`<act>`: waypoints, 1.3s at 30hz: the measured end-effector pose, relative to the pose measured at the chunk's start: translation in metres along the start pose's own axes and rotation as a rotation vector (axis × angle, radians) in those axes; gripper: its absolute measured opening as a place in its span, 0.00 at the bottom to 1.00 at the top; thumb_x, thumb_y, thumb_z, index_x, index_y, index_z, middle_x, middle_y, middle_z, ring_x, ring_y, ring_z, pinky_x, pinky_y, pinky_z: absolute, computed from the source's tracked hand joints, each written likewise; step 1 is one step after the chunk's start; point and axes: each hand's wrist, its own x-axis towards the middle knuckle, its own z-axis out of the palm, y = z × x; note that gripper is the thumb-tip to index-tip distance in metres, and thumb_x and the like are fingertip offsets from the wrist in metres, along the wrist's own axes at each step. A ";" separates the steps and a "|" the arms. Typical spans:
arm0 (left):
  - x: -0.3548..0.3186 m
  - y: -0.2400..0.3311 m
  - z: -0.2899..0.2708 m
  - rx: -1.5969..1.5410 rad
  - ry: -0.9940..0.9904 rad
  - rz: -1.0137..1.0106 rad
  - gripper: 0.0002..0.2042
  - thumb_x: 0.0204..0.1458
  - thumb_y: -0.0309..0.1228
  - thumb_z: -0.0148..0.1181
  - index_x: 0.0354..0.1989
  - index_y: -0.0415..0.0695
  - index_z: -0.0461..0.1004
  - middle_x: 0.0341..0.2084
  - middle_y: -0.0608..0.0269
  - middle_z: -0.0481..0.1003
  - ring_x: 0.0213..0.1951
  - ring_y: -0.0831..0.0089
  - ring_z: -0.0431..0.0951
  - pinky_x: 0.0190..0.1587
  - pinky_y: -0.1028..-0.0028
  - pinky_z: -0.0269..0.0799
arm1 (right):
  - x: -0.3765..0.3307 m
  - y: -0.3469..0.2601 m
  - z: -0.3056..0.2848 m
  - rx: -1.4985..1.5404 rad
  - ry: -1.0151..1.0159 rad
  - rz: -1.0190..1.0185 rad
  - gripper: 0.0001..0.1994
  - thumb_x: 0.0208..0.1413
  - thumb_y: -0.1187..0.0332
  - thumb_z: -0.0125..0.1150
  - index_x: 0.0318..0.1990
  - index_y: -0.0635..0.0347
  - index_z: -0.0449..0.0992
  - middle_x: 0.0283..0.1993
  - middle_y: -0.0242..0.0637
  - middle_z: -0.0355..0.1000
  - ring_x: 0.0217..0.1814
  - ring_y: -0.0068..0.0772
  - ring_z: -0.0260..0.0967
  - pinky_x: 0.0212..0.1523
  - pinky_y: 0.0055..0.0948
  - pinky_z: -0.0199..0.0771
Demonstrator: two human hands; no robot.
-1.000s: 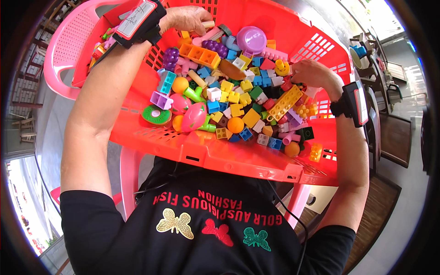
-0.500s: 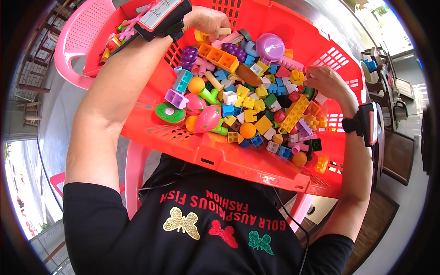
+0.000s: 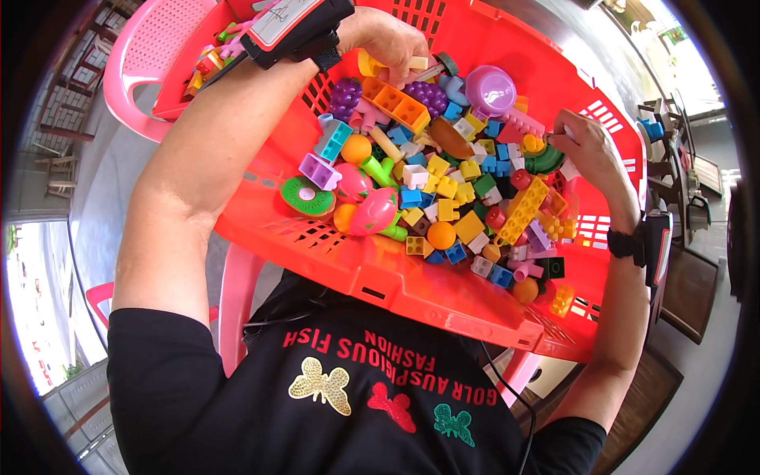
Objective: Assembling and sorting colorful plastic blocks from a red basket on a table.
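Note:
My left hand (image 3: 389,46) reaches over the far side of a red plastic basket (image 3: 412,289), its fingers bent down and closed among the toys. A cream block (image 3: 418,62) lies against those fingers; what they grip is mostly hidden. Just below are an orange toy brick (image 3: 396,104) and purple toy grapes (image 3: 427,96). At the basket's right side, my right hand (image 3: 590,150) has its fingers curled together. Something small and pale shows between them, too hidden to name. Near its fingertips lie a green curved piece (image 3: 545,161) and a pink brick (image 3: 522,123).
Mixed building bricks and toy fruit fill the basket, among them a kiwi slice (image 3: 307,196), a purple bowl (image 3: 490,90) and a long yellow brick (image 3: 522,209). A pink chair (image 3: 154,55) stands at the far left. Dark wooden furniture (image 3: 689,269) is on the right.
The basket and its toys appear shifted slightly right in view. My left hand has moved right among the toys, the cream block staying beside its fingers. My right hand has drawn slightly right, fingers curled tighter.

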 end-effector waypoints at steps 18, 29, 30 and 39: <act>-0.004 0.025 0.000 0.251 0.375 0.166 0.08 0.37 0.25 0.61 0.29 0.40 0.75 0.24 0.58 0.75 0.30 0.64 0.75 0.31 0.67 0.70 | 0.004 0.003 0.010 -0.027 -0.054 0.042 0.10 0.50 0.67 0.58 0.33 0.64 0.69 0.29 0.46 0.69 0.35 0.46 0.69 0.36 0.39 0.67; -0.005 0.018 0.064 0.135 -0.122 0.433 0.08 0.36 0.25 0.60 0.27 0.39 0.76 0.21 0.56 0.74 0.22 0.65 0.76 0.22 0.67 0.72 | 0.005 -0.004 0.005 -0.039 -0.058 0.030 0.10 0.48 0.67 0.59 0.35 0.62 0.70 0.30 0.47 0.70 0.35 0.48 0.70 0.35 0.41 0.68; -0.020 0.044 0.062 0.409 -0.092 0.343 0.06 0.37 0.25 0.59 0.25 0.38 0.76 0.21 0.54 0.75 0.23 0.62 0.77 0.23 0.66 0.73 | 0.003 0.001 0.010 -0.034 -0.052 0.023 0.10 0.48 0.67 0.59 0.35 0.62 0.70 0.30 0.47 0.70 0.36 0.49 0.70 0.35 0.41 0.68; -0.062 0.056 0.110 0.690 0.493 0.398 0.04 0.39 0.28 0.55 0.18 0.43 0.73 0.16 0.58 0.72 0.24 0.63 0.77 0.24 0.68 0.71 | -0.002 -0.005 0.007 -0.097 0.016 -0.041 0.10 0.47 0.69 0.59 0.35 0.63 0.69 0.29 0.47 0.70 0.36 0.49 0.70 0.36 0.40 0.68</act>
